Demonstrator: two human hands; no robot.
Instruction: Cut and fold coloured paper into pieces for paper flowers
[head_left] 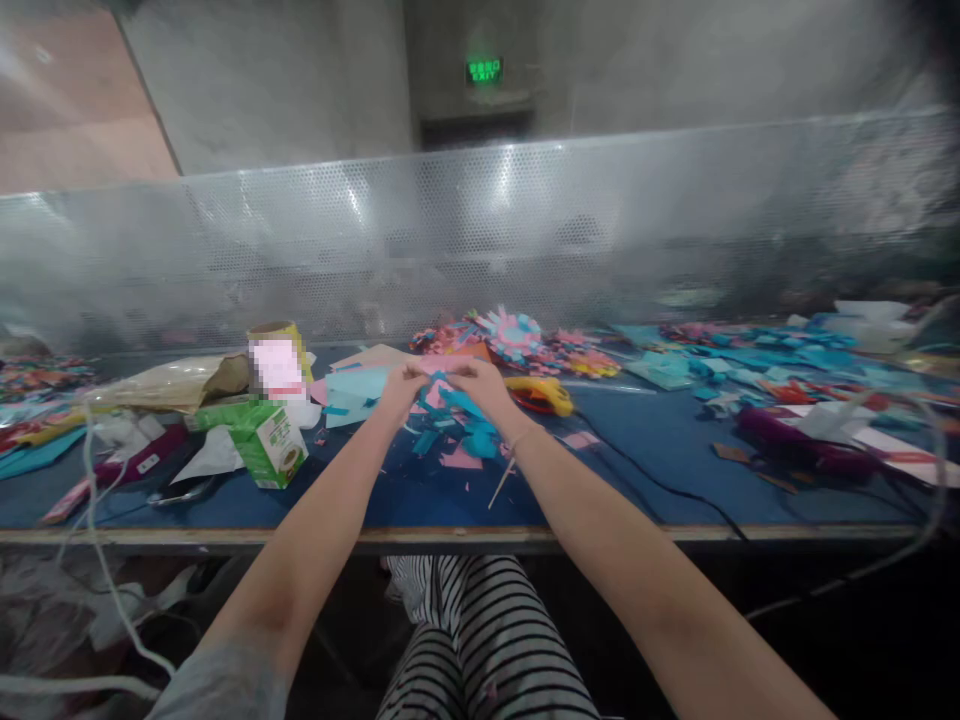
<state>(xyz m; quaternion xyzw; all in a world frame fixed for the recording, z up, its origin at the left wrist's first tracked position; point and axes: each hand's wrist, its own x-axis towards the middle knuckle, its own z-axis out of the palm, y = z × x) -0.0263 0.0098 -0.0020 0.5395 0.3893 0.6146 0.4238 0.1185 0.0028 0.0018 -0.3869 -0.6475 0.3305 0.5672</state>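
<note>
One pink paper piece [442, 363], just above the blue tabletop [427, 505], long axis seemingly side to side, ends pointing at either hand, left hand [406, 382] pinched closed on one end, right hand [477, 382] likewise opposite, blue paper scraps [480, 437] nearby, yellow tool [553, 396] beside right hand.

close head-worn view, forward and down across the table [435, 507]

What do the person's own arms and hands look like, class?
The left hand and right hand are ungloved. A grey sleeve covers the upper part of the left arm; no sleeve shows on the right arm. A thin, pale band crosses the right wrist.
</note>
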